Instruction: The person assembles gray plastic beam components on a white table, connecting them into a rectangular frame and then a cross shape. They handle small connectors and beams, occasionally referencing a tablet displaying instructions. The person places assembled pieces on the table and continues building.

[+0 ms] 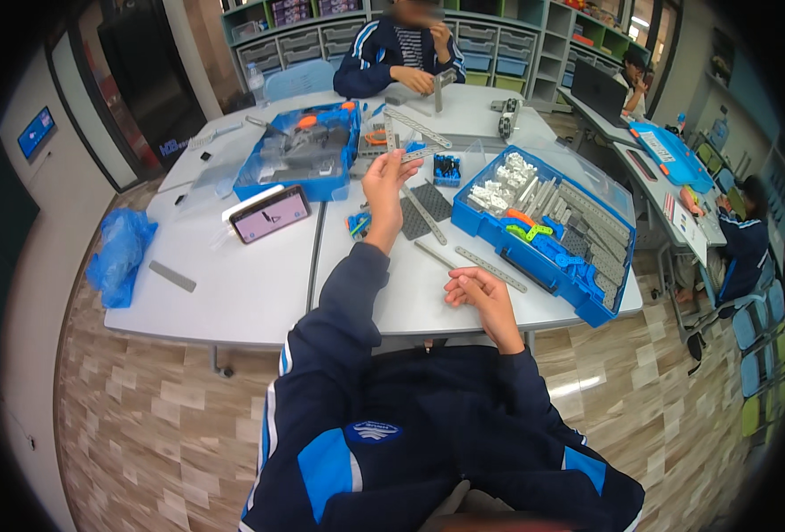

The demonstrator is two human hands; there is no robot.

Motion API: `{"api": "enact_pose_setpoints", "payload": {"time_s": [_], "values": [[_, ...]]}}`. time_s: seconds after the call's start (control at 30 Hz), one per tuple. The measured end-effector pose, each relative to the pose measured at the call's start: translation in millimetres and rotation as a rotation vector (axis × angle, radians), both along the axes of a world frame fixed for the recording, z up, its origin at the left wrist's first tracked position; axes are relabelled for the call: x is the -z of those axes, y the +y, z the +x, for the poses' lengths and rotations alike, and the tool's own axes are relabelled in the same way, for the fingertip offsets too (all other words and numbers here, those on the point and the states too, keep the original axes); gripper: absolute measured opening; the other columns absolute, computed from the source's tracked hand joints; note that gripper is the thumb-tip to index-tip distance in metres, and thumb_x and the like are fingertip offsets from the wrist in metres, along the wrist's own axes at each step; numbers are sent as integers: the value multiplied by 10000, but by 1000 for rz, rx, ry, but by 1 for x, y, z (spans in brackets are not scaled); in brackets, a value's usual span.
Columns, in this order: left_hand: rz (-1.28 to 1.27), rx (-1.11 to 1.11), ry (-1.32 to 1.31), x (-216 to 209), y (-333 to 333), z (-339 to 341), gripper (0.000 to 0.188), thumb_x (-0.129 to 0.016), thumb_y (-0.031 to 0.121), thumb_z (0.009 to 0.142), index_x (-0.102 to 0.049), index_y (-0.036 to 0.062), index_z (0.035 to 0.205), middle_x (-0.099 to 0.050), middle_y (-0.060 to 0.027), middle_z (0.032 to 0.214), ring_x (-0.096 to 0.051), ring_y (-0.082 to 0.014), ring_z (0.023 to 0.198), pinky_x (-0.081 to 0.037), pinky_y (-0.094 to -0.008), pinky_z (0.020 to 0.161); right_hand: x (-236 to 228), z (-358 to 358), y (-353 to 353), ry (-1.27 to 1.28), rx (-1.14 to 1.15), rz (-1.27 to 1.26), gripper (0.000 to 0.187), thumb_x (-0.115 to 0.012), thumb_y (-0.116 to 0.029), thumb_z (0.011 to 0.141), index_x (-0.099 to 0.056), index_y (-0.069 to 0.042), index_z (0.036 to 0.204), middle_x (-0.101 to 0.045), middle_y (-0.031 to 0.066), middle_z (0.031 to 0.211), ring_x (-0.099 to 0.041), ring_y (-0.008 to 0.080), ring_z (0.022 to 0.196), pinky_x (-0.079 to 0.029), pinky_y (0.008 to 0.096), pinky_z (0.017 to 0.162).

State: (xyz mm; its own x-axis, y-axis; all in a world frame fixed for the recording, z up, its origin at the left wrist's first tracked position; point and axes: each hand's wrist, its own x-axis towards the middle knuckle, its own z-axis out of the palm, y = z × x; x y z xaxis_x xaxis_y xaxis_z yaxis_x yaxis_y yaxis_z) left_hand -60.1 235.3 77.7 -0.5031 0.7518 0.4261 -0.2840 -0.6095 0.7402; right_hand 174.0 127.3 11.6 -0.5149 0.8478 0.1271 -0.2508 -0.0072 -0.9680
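Note:
My left hand [385, 197] is raised over the middle of the table, its fingers closed on a frame of grey perforated beams [417, 128] joined at an angle. Another grey beam [425, 215] slants down from beside that hand; whether it is joined to the frame I cannot tell. Close to the table's front edge, my right hand [485, 301] has its fingers curled together, and anything in them is too small to make out. Two loose beams lie by it: a perforated one [492, 269] just beyond, and a thin one [435, 254] ending near the fingertips.
To the right sits a blue parts box [534, 257] full of white, grey and blue pieces. A second blue box [290, 186] and a propped phone [271, 215] stand left. A blue plastic bag [122, 257] hangs at the left edge. Across the table, another person [401, 53] handles parts.

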Motion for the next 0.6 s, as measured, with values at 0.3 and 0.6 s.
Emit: {"api": "enact_pose_setpoints", "payload": {"time_s": [0.3,0.6], "values": [[63,-101,115,18,3,-4,283,-663,162,1006,-617,-79,1148,-722,-213,1091,-728,-237,1027,-587,-294,866,-3,-1,0,-20,-16,27,272,-571,-187,1043,-658,30,1182,-718,111,992,-690,154,852,-526,274,770],[30,-214,278,21,5,-3,327,-684,103,976,-601,-49,1254,-647,-142,1271,-690,-212,1067,-562,-317,947,-68,-27,19,-269,-111,449,256,-617,-153,1002,-661,-2,1205,-746,92,944,-713,137,851,-537,262,755]]}}
